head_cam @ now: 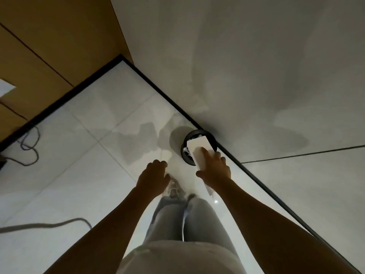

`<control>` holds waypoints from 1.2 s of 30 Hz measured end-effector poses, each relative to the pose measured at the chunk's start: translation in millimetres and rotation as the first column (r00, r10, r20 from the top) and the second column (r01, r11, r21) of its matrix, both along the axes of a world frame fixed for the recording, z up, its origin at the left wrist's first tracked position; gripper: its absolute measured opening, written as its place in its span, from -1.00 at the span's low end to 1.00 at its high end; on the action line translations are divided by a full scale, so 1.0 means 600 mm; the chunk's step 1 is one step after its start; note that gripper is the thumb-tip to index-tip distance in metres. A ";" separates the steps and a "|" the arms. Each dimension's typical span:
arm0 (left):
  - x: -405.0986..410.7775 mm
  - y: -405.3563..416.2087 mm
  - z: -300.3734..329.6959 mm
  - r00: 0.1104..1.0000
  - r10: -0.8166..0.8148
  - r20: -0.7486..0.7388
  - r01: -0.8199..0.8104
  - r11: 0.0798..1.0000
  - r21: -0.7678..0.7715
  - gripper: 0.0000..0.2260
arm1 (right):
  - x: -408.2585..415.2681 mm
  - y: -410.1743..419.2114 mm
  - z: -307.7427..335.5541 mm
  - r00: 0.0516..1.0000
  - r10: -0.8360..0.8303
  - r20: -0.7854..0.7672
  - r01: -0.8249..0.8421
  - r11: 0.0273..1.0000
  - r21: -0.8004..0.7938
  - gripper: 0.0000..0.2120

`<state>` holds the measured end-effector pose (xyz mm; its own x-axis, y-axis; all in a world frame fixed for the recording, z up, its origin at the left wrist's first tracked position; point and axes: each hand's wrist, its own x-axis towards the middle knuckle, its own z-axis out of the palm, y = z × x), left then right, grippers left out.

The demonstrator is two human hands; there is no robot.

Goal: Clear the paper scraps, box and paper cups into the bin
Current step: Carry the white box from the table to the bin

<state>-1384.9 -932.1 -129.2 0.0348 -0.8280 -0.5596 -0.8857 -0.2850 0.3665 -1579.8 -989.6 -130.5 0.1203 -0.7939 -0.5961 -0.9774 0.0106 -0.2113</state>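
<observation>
Centre right of frame | right hand (214,167) grips white box (197,148) over black bin (184,153) | left hand (155,175) loose, holding nothing

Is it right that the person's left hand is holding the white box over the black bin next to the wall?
Not quite. In the head view it is the right hand that grips the white box over the black bin next to the wall. The left hand holds nothing, its fingers loosely curled.
</observation>
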 end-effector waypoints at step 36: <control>0.010 -0.246 -0.788 0.988 0.104 -0.113 -0.088 0.987 0.136 -0.63 | -0.016 -0.271 -0.860 0.993 0.042 -0.109 -0.026 0.989 0.144 -0.19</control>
<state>-1378.6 -1079.9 -602.2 0.0373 -0.7442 -0.6670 -0.8040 -0.4187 0.4222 -1589.2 -1152.4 -646.5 0.0720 -0.6968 -0.7136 -0.9951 -0.0011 -0.0993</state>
